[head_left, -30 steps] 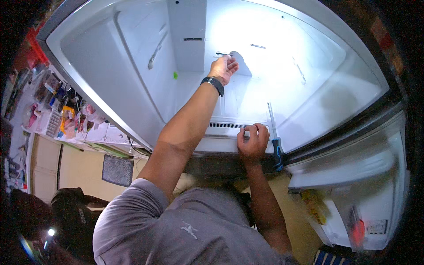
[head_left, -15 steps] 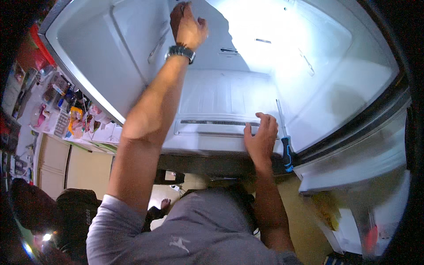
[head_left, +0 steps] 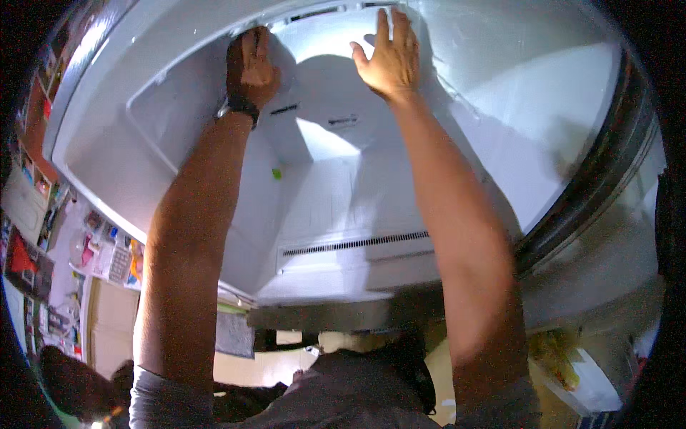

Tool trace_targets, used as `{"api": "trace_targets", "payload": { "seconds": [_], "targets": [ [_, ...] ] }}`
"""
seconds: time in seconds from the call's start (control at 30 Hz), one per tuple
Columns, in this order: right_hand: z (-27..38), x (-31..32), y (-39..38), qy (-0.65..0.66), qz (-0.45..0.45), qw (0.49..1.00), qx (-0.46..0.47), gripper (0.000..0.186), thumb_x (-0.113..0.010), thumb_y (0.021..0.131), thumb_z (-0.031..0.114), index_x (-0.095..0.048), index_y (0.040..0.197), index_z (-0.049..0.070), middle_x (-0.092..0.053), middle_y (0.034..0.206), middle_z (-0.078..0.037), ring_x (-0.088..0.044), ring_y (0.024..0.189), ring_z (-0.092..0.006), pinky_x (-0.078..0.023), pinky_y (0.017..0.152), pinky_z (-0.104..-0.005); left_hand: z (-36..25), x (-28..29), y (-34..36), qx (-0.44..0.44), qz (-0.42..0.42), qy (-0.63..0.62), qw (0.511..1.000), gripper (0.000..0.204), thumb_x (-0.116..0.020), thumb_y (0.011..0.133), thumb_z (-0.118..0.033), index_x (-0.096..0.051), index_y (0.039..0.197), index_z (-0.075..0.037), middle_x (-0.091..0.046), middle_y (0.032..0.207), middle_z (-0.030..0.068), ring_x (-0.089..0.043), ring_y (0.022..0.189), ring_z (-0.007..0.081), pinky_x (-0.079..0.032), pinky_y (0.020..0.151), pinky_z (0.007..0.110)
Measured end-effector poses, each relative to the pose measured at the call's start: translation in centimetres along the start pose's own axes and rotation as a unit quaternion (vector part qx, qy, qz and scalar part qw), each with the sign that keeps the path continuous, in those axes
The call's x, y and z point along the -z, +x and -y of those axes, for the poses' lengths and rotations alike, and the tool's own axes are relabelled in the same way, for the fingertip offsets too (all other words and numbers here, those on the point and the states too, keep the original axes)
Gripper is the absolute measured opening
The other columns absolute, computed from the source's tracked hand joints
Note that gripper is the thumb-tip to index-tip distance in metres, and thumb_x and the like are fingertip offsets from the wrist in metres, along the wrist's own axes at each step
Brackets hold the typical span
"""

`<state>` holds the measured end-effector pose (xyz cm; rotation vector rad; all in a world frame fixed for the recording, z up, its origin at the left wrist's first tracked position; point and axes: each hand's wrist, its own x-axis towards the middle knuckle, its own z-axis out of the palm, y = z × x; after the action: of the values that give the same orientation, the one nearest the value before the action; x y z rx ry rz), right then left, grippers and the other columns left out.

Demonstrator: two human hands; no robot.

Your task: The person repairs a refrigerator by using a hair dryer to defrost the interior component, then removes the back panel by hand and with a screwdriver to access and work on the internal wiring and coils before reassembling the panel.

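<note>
Both my arms reach into the white fridge compartment. My left hand, with a dark watch on its wrist, is raised at the upper left of the compartment; its fingers point up and look slightly bent, with nothing visible in them. At the upper right, my right hand has its fingers stretched and thumb apart near the slotted top edge. It holds nothing. Dark slots show above and between the hands. A vent grille runs along the floor of the compartment. The screwdriver cannot be seen now.
A dark door seal curves along the right side. At the left, a cluttered counter carries a white tray and small items. A person in dark clothing is at the lower left. A yellowish bag lies low right.
My right hand has risen from near the floor grille to the upper compartment, fingers stretching out. My left hand stays raised. The view has tilted up, and the screwdriver has gone from sight.
</note>
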<state>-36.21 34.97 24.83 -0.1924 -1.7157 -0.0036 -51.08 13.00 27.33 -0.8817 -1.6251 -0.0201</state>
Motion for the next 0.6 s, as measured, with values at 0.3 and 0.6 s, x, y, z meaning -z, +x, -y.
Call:
{"api": "trace_targets", "payload": {
  "seconds": [0.3, 0.6],
  "targets": [
    [-2.9, -3.9, 1.9, -0.094, -0.012, 0.991, 0.096, 0.07, -0.062, 0.09, 0.047, -0.043, 0.142, 0.004, -0.042, 0.146, -0.013, -0.035, 0.14, -0.0315, -0.026, 0.115, -0.05, -0.7, 0.3, 0.1, 0.053, 0.017, 0.041, 0.998, 0.071, -0.064, 0.079, -0.013, -0.037, 0.143, 0.003, -0.045, 0.133, 0.0219, -0.043, 0.123, 0.0394, -0.035, 0.109, 0.049],
    [-2.3, -2.8, 4.3, -0.093, -0.105, 0.985, 0.105, 0.036, -0.069, 0.083, 0.048, -0.063, 0.103, 0.018, -0.056, 0.105, 0.0, -0.055, 0.1, -0.0221, -0.037, 0.077, -0.0451, 0.2, 1.0, 0.8, 0.082, 0.014, -0.003, 0.997, 0.063, -0.066, 0.077, -0.025, -0.051, 0.135, -0.005, -0.052, 0.133, 0.0168, -0.051, 0.119, 0.035, -0.038, 0.105, 0.048]
  ]
}}
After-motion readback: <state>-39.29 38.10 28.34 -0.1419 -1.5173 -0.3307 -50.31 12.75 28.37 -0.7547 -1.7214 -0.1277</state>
